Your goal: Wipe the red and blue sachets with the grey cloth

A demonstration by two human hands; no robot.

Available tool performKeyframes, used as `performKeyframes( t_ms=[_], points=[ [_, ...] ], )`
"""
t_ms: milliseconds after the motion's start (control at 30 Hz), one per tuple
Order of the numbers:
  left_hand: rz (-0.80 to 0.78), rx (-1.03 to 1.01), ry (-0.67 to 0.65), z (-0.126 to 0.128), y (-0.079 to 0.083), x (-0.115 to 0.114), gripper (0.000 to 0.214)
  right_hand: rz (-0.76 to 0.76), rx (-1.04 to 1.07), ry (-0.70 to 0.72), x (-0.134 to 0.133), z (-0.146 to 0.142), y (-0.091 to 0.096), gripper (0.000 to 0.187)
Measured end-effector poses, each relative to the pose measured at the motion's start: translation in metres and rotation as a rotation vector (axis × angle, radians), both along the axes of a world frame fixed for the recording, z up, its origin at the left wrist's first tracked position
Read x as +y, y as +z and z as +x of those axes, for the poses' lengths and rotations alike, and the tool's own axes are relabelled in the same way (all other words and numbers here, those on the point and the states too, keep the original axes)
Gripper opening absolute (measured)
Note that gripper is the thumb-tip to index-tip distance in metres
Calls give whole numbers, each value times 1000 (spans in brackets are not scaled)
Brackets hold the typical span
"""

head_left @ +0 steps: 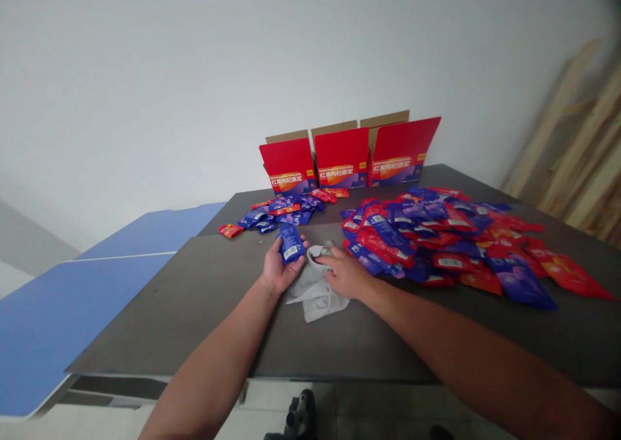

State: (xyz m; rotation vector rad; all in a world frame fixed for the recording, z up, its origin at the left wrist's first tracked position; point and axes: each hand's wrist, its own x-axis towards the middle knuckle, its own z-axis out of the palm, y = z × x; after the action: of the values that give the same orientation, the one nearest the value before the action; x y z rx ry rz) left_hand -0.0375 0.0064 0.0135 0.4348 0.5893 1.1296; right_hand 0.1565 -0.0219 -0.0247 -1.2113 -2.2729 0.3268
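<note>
My left hand [280,268] grips a blue sachet [292,242] with a white label, holding it just above the dark table [204,297]. My right hand [345,274] rests on a light grey cloth [315,296] lying on the table, fingers curled into its upper edge. A big heap of red and blue sachets [451,239] spreads out right of my right hand. A smaller heap of sachets [286,210] lies beyond my left hand.
Three open red cartons [342,158] stand in a row at the table's far edge against the white wall. A blue table [72,297] adjoins on the left. Wooden planks [582,149] lean at the right. A lone red sachet [230,230] lies left of the small heap.
</note>
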Motion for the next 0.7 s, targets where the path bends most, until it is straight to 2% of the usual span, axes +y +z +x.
performKeyframes(
  t_ms=[167, 300, 367, 467, 600, 700],
  points=[
    [65, 266, 128, 5, -7, 0, 29, 19, -69, 141, 0, 2, 1, 40],
    [117, 462, 192, 13, -11, -1, 34, 32, -72, 185, 1, 1, 2, 40],
    [148, 626, 187, 13, -9, 2, 40, 22, -74, 173, 1, 0, 2, 41],
    [238, 1102, 100, 12, 2, 16, 51, 11, -78, 160, 0, -1, 3, 41],
    [428, 1771, -23, 22, 17, 55, 65, 21, -59, 169, 0, -1, 2, 42],
    [371, 2161, -240, 41, 18, 83, 69, 26, -58, 171, 1, 0, 1, 41]
  ],
)
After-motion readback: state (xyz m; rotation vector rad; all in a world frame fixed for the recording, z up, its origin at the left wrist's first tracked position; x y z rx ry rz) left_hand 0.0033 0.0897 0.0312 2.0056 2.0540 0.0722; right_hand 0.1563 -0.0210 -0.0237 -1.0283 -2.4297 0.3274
